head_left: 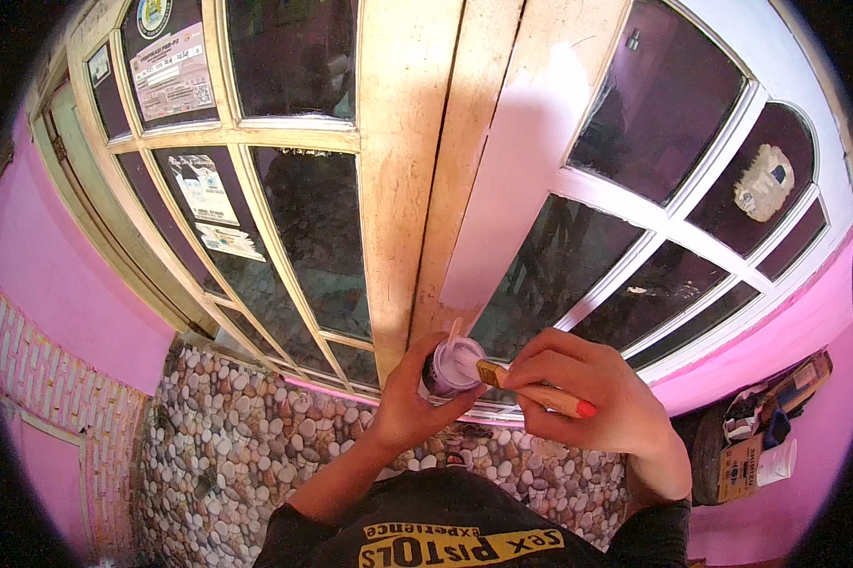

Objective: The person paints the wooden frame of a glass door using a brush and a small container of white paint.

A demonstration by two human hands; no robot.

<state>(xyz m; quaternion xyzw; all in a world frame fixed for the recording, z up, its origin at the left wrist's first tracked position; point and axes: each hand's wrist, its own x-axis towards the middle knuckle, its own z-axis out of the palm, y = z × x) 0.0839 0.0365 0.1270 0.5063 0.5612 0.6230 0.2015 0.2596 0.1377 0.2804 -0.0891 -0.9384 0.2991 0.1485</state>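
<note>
My left hand (412, 398) is wrapped round a small paint can (433, 375) with pale paint inside. A thin wooden stick (456, 328) rises from the can's rim. In my right hand (592, 388) is a paintbrush (540, 395) with a wooden handle, red at its end. Its bristles dip into the can's mouth. Just beyond the can stands a double door with glass panes. The right leaf (512, 170) has fresh pale paint on its frame, while the left leaf (398, 170) is yellowish and worn.
Pebble-patterned flooring (228, 454) spreads below the door. Pink walls (67, 256) flank it on both sides. At the lower right a cardboard box (741, 467), a white cup (777, 461) and assorted clutter stand together. Paper stickers (171, 76) cover some panes on the left leaf.
</note>
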